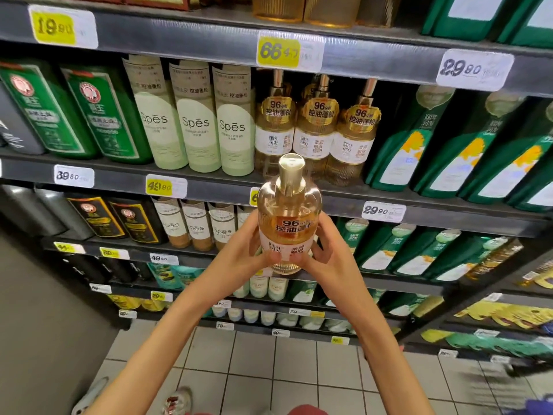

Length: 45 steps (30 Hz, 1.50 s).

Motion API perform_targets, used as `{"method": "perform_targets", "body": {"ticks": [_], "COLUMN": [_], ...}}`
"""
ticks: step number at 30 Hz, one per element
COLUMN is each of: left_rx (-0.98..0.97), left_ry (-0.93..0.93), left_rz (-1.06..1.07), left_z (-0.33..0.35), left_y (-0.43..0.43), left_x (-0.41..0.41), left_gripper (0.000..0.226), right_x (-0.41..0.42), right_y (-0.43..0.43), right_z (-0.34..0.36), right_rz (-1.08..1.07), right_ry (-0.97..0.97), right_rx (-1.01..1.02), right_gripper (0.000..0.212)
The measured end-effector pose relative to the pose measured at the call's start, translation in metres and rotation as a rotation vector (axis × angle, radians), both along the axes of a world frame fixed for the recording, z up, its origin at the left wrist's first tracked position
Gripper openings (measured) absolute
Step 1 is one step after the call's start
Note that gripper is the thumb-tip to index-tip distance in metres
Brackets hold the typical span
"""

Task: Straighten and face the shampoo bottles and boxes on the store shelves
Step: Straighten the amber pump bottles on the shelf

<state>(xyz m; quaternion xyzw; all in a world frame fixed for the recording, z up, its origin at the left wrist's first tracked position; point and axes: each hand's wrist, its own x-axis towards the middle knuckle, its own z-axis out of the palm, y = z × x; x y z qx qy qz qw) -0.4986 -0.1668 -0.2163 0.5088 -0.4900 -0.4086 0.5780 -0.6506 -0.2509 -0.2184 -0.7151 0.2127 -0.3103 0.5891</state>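
While the amber pump bottle (288, 223) is clasped low by both hands, left hand (239, 250) and right hand (326, 253), each grip is pressed around its label. Smooth, full and rigid, it is judged heavy and slippery; the body, not the pump, should be held.

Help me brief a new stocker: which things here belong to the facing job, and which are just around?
In the job: amber pump bottle held by left hand and right hand; matching amber bottles on the shelf; Spes bottles.

Just around: price tags; tiled floor.

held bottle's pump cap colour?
Pale gold pump cap on the amber bottle; head view.
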Motion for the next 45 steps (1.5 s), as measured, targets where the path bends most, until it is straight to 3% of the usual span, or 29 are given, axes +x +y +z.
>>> {"method": "perform_targets", "body": {"ticks": [4, 7, 11, 14, 16, 21, 23, 26, 31, 35, 38, 41, 45], "left_rx": [0.060, 0.184, 0.356, 0.365, 0.361, 0.286, 0.228, 0.126, -0.066, -0.166, -0.208, -0.235, -0.277], "left_ry": [-0.047, -0.070, 0.249, 0.393, 0.337, 0.135, 0.117, 0.116, 0.124, 0.215, 0.065, -0.126, -0.327], "left_rz": [0.040, 0.128, -0.037, -0.130, -0.084, 0.139, 0.161, 0.156, 0.122, -0.039, -0.077, 0.043, 0.122], "left_z": [0.005, 0.018, 0.033, 0.036, 0.037, 0.038, 0.043, 0.052, 0.092, 0.149, 0.186, 0.210, 0.229], "left_y": [0.003, 0.005, 0.002, 0.002, 0.002, -0.002, -0.003, -0.009, -0.037, -0.065, -0.077, -0.089, -0.101], "left_x": [-0.002, -0.009, -0.015, -0.017, -0.021, -0.032, -0.036, -0.037, -0.035, -0.033, -0.030, -0.023, -0.017], "left_gripper": [0.061, 0.065, 0.067, 0.049, 0.046, 0.068, 0.067, 0.054, 0.045, 0.044, 0.036, 0.036, 0.028], "right_x": [-0.007, -0.011, -0.003, -0.003, -0.006, -0.017, -0.020, -0.023, -0.020, -0.011, -0.004, 0.000, 0.008], "right_y": [-0.003, 0.000, 0.001, 0.002, 0.004, 0.009, 0.009, 0.002, -0.017, -0.040, -0.061, -0.078, -0.107], "right_z": [0.007, 0.020, 0.043, 0.049, 0.047, 0.042, 0.050, 0.061, 0.095, 0.139, 0.169, 0.199, 0.229], "right_rz": [0.039, 0.005, -0.093, -0.107, -0.123, -0.017, 0.000, -0.001, -0.093, -0.228, -0.305, -0.340, -0.410], "right_ry": [0.051, 0.133, 0.301, 0.329, 0.327, 0.227, 0.212, 0.132, -0.065, -0.195, -0.241, -0.274, -0.280], "right_rx": [0.071, 0.124, 0.234, 0.288, 0.290, 0.181, 0.118, 0.043, -0.082, -0.177, -0.197, -0.187, -0.208], "right_gripper": [0.068, 0.055, 0.069, 0.058, 0.053, 0.048, 0.061, 0.070, 0.059, 0.054, 0.059, 0.064, 0.046]}}
